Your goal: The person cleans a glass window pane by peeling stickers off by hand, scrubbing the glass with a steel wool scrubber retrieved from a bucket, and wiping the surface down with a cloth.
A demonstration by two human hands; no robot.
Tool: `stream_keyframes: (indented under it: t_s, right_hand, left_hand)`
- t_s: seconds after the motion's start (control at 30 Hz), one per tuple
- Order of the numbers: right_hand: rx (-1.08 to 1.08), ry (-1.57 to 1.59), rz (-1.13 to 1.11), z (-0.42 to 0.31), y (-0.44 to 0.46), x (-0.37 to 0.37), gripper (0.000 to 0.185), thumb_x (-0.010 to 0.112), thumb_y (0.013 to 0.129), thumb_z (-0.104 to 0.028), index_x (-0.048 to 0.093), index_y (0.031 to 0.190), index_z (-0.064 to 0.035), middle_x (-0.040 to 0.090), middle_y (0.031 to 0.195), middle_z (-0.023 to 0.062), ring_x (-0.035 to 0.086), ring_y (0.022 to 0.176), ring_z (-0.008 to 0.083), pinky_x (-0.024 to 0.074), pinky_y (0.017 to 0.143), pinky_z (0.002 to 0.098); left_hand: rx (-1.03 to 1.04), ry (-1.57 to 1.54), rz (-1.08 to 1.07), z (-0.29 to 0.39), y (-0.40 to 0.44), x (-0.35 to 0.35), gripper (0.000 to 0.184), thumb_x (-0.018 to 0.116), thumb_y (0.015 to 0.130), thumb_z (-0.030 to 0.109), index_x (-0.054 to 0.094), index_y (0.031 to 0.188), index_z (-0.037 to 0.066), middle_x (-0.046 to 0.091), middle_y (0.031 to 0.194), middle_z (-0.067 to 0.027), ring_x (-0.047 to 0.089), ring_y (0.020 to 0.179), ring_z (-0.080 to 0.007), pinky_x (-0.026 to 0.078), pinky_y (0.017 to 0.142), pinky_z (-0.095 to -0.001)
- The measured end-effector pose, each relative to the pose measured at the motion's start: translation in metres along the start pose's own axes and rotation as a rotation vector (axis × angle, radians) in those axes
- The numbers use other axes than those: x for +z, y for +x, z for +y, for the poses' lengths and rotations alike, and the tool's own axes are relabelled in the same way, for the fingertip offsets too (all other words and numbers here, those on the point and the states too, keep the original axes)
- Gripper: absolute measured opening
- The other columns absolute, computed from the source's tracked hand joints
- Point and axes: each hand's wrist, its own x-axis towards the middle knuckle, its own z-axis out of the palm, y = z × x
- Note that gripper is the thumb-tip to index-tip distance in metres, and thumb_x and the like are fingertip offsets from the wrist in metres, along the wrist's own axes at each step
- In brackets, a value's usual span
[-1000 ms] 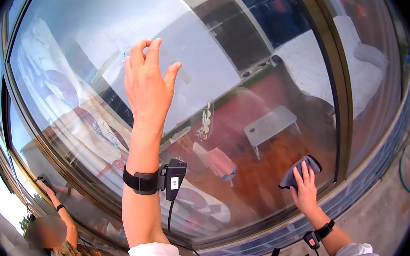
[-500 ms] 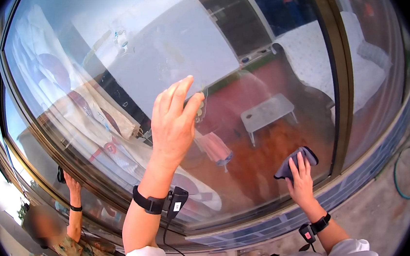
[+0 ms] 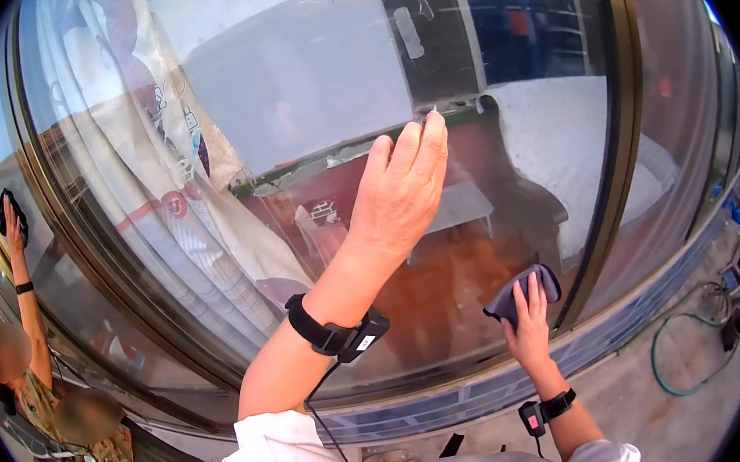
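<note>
One large window pane point(image 3: 313, 86) is seen filling the middle, bounded from 2 to 4 o'clock by a brown frame bar point(image 3: 625, 50). At 10 o'clock, behind the glass, a long pale curtain point(image 3: 130, 155) is hung, and at 2 o'clock a white cover point(image 3: 560, 144) is seen. Toward 3 o'clock, nearer the centre, a low table point(image 3: 458, 207) is partly hidden by the left hand point(image 3: 401, 184). Outside, low at 4 o'clock, a green hose point(image 3: 656, 364) is looped on the ground. The left hand is raised near the centre, its fingers bent and held close together; whether anything is pinched there cannot be told. At 4 o'clock the grey cloth point(image 3: 503, 302) is held against the lower glass under the right hand point(image 3: 528, 327), its fingers slightly parted. At 9 o'clock a smaller-looking co-worker's hand point(image 3: 13, 229) is raised over a dark item point(image 3: 20, 209). Around each forearm a black strap is fastened, the left one point(image 3: 308, 324) being seen below the centre.
</note>
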Motion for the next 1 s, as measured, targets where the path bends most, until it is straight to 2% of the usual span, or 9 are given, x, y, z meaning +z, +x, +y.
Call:
stream_keyframes:
  t_s: [0.43,0.57,0.67,0.77,0.83,0.87,0.93,0.97,1.0]
  right_hand:
    - [0.211,0.138,0.081,-0.015,-0.033,0.034,0.084,0.07,0.069,0.003,0.033,0.145,-0.0039,0.017,0.155,0.0239,0.023,0.141,0.0429,0.0257,0.114,0.0441]
    - [0.287,0.192,0.082,-0.023,-0.049,0.05,0.08,0.069,0.069,0.004,0.037,0.142,-0.004,0.019,0.155,0.023,0.025,0.14,0.0428,0.0279,0.113,0.044]
    - [0.361,0.24,0.14,-0.032,-0.046,0.052,0.07,0.066,0.071,0.005,0.046,0.137,-0.0057,0.027,0.151,0.0208,0.033,0.136,0.04,0.0324,0.11,0.0438]
    - [0.403,0.552,0.064,-0.061,-0.039,0.041,0.061,0.065,0.074,0.005,0.053,0.132,-0.0094,0.042,0.138,0.0166,0.043,0.129,0.0337,0.0373,0.106,0.0378]
    - [0.437,0.856,-0.024,-0.071,-0.027,0.028,0.058,0.064,0.078,0.005,0.051,0.133,-0.0066,0.044,0.14,0.0132,0.043,0.131,0.0266,0.0376,0.105,0.035]
    - [0.487,1.054,-0.041,-0.076,-0.018,0.023,0.056,0.063,0.08,0.005,0.05,0.134,-0.0057,0.045,0.14,0.012,0.043,0.131,0.024,0.0374,0.106,0.0343]
    - [0.453,1.146,-0.062,-0.093,0.004,-0.001,0.055,0.062,0.083,0.004,0.049,0.135,-0.0053,0.046,0.14,0.0114,0.043,0.13,0.022,0.037,0.106,0.0342]
    - [0.421,1.244,-0.084,-0.102,0.013,-0.013,0.054,0.062,0.085,0.003,0.047,0.136,-0.0049,0.047,0.14,0.0107,0.044,0.13,0.0201,0.0366,0.107,0.0341]
    - [0.421,1.236,-0.081,-0.111,0.021,-0.019,0.054,0.062,0.085,0.003,0.047,0.136,-0.0049,0.047,0.14,0.0107,0.044,0.13,0.0201,0.0366,0.107,0.0341]
  left_hand:
    - [0.086,-0.075,-0.113,-0.014,-0.061,-0.024,0.044,0.058,0.075,0.009,0.062,0.118,0.001,0.056,0.125,-0.0058,0.055,0.11,-0.0194,0.045,0.087,-0.0357]
    - [0.066,-0.091,-0.12,-0.019,-0.076,-0.03,0.042,0.058,0.077,0.007,0.063,0.118,0.003,0.058,0.126,-0.0035,0.056,0.11,-0.018,0.045,0.087,-0.0363]
    - [0.007,-0.099,-0.121,-0.023,-0.069,-0.03,0.041,0.06,0.078,0.007,0.063,0.118,0.005,0.057,0.129,-0.0021,0.055,0.113,-0.0173,0.043,0.091,-0.0378]
    - [-0.017,-0.277,-0.256,0.0,-0.078,-0.037,0.043,0.063,0.077,0.008,0.062,0.119,0.005,0.054,0.133,-0.0025,0.05,0.119,-0.0193,0.039,0.096,-0.0414]
    - [0.014,-0.468,-0.378,0.028,-0.109,-0.043,0.039,0.064,0.079,0.01,0.062,0.117,0.004,0.055,0.131,-0.0045,0.05,0.119,-0.0212,0.039,0.097,-0.0418]
    - [-0.146,-0.756,-0.394,0.043,-0.128,-0.045,0.036,0.065,0.082,0.014,0.062,0.117,0.004,0.057,0.129,-0.0072,0.052,0.118,-0.0235,0.04,0.096,-0.0414]
    - [-0.532,-1.287,-0.588,0.071,-0.159,-0.064,0.049,0.067,0.088,0.026,0.055,0.13,0.006,0.055,0.133,-0.012,0.052,0.122,-0.0286,0.043,0.099,-0.0408]
    - [-0.715,-1.429,-0.676,0.087,-0.171,-0.07,0.058,0.065,0.09,0.03,0.045,0.139,0.007,0.051,0.138,-0.013,0.05,0.125,-0.0285,0.042,0.101,-0.0411]
    - [-0.794,-1.524,-0.73,0.096,-0.174,-0.076,0.065,0.066,0.091,0.025,0.036,0.145,0.007,0.046,0.141,-0.0134,0.049,0.126,-0.0247,0.043,0.1,-0.039]
